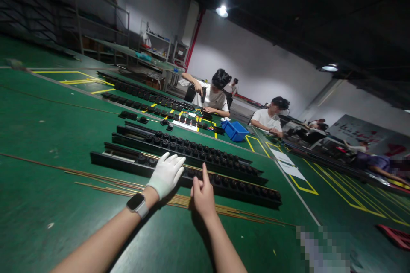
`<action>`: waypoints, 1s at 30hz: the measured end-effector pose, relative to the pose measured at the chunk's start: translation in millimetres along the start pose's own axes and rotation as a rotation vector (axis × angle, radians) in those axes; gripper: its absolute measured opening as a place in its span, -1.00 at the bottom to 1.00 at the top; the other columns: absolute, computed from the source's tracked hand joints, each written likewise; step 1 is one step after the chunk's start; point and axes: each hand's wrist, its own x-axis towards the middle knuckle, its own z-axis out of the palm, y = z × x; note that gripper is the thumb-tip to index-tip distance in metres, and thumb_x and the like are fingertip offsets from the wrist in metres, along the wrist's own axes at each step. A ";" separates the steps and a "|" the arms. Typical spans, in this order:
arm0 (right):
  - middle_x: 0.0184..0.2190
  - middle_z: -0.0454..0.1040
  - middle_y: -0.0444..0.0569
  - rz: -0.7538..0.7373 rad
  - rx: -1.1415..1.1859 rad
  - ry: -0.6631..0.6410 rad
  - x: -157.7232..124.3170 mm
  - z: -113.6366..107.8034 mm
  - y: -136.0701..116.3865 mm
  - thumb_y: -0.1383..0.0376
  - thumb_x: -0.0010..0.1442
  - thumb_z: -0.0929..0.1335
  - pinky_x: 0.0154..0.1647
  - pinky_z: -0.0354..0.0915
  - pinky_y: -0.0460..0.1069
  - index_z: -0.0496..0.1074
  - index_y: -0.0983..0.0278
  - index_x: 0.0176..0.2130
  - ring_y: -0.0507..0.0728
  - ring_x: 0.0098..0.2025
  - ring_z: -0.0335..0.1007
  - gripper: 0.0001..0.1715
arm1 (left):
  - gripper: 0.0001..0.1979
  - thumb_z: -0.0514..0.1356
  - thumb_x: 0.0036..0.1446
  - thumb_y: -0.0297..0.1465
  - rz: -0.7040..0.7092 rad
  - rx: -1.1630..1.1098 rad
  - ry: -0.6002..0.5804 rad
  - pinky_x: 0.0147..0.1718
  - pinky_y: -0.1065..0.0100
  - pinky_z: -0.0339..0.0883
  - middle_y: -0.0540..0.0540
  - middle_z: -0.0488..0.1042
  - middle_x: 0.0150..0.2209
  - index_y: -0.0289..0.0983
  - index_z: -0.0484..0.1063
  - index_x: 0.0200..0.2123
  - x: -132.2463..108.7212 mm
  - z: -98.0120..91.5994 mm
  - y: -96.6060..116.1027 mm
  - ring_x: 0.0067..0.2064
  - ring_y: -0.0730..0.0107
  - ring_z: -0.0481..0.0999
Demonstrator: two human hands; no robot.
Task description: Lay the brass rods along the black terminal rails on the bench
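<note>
A blue plastic bin [236,131] sits beyond, thin brown rods [181,200] nearer. On the green tabletop [80,230], the nearest long black rail [187,181], studded with round pieces [238,184], lies beneath the white-gloved left hand [167,174], fingers outstretched; the bare right hand [203,196] points, I can't tell its grip.

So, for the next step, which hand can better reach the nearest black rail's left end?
Probably the left hand: gloved, spread over the black rail, it is nearer that end than the bare right hand.
</note>
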 end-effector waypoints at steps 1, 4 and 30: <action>-0.63 0.33 -0.31 0.030 0.073 0.042 1.6 -2.8 5.6 0.04 0.46 0.19 -0.45 0.26 -0.08 -0.25 0.31 0.55 0.05 -0.59 0.26 -0.08 | -0.57 -0.03 0.44 -0.30 0.000 -0.003 0.003 0.37 -0.10 0.02 -0.17 0.57 0.16 -0.21 0.42 0.25 -0.2 0.4 -0.2 0.22 0.05 0.46; -0.67 0.24 -0.36 0.084 0.188 0.118 7.6 -11.0 21.1 0.00 0.40 0.25 -0.54 0.18 -0.10 -0.30 0.37 0.54 0.03 -0.63 0.14 0.03 | -0.57 -0.02 0.44 -0.30 0.003 -0.011 0.014 0.36 -0.10 0.03 -0.17 0.57 0.15 -0.20 0.42 0.25 -0.3 1.3 -0.7 0.22 0.06 0.46; -0.71 0.36 -0.33 0.188 0.109 0.038 1.5 -9.7 31.0 0.09 0.37 0.27 -0.58 0.27 -0.11 -0.41 0.36 0.54 0.05 -0.68 0.26 0.09 | -0.59 0.02 0.44 -0.29 0.022 -0.015 0.065 0.34 -0.08 0.09 -0.15 0.60 0.13 -0.20 0.46 0.23 -2.5 4.3 -3.9 0.19 0.10 0.50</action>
